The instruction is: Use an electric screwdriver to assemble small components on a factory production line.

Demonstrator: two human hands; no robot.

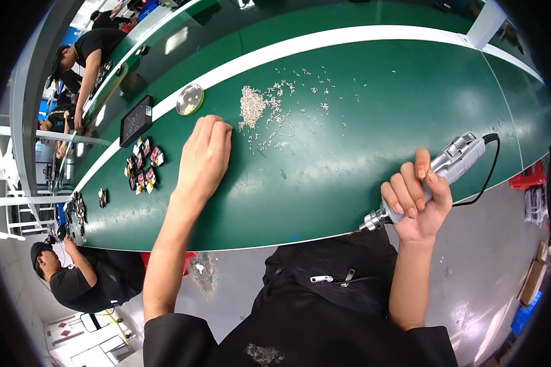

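My right hand [417, 199] is wrapped round a grey electric screwdriver [461, 158]. It is tilted, with its bit end low near the table's front edge and its black cord at the upper right. My left hand [207, 150] rests at the table with its fingers curled together, knuckles up. Whatever the fingertips hold, if anything, is hidden. Just right of that hand lies a pile of small silvery screws [251, 107], with more scattered to the right. Behind the left hand stands a round metal dish [190, 100] with small pale pieces in it.
Several small dark parts with pink and yellow bits [142, 164] lie left of my left hand. A black tray [136, 121] sits by the white divider strip [324, 38]. Other people [92, 61] work at the far left. A red stool [528, 177] stands at the right.
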